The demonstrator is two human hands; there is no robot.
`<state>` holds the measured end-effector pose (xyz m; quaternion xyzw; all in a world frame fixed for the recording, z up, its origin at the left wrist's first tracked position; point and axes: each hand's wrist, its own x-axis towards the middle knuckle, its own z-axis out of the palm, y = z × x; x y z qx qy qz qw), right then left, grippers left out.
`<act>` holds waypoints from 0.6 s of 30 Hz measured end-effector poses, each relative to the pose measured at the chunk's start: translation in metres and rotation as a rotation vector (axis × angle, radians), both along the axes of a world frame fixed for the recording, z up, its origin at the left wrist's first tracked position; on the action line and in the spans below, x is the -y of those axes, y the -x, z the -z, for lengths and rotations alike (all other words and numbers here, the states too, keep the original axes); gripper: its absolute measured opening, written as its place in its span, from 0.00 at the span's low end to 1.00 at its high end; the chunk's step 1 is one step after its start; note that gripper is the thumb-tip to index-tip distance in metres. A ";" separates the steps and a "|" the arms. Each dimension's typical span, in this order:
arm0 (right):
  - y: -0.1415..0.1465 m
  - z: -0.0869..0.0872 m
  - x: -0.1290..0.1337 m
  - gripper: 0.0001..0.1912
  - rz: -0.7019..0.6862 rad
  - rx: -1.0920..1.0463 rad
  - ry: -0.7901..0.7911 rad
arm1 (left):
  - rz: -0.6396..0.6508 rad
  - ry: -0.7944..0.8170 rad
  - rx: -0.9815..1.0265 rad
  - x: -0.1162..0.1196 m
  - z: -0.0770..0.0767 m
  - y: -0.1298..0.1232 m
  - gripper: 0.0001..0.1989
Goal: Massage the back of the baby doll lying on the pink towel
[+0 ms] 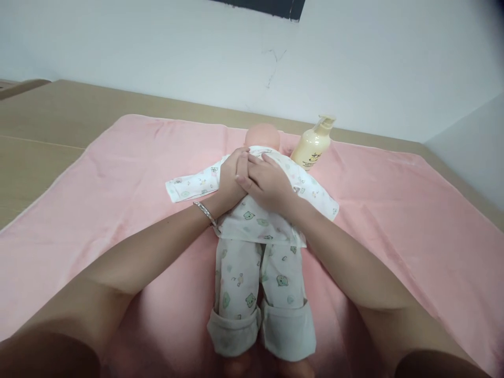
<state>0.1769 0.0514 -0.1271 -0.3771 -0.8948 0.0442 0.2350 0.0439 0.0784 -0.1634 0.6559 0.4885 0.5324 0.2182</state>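
A baby doll point(263, 137) lies stretched out in a white printed top point(255, 223) and matching trousers point(240, 268) with turned-up cuffs. Its bald head points away from me, and whether it faces up or down I cannot tell. My left hand point(234, 176), with a silver bracelet on the wrist, rests on the upper part of the top. Beside and partly across it lies my right hand point(270, 184), its thumb over the left fingers. Both hands are laid fairly flat on the cloth and grip nothing. Each sleeve of the top spreads out sideways.
Under the doll is a pink blanket point(137, 152) spread on a wooden table point(51, 121). A pale yellow pump bottle point(313, 147) stands tilted by the doll's head on the right. Behind the table rises a white wall point(157, 52) with a dark panel point(271, 6) at the top.
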 end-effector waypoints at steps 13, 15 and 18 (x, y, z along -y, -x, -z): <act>-0.005 0.001 0.019 0.30 0.483 0.060 0.053 | -0.039 0.087 -0.092 0.005 -0.018 -0.005 0.16; 0.004 0.002 0.035 0.31 0.450 0.103 -0.012 | -0.036 0.095 -0.076 0.005 -0.019 -0.005 0.16; 0.005 0.000 0.034 0.31 0.353 0.124 -0.018 | -0.046 0.104 -0.080 0.007 -0.019 -0.005 0.19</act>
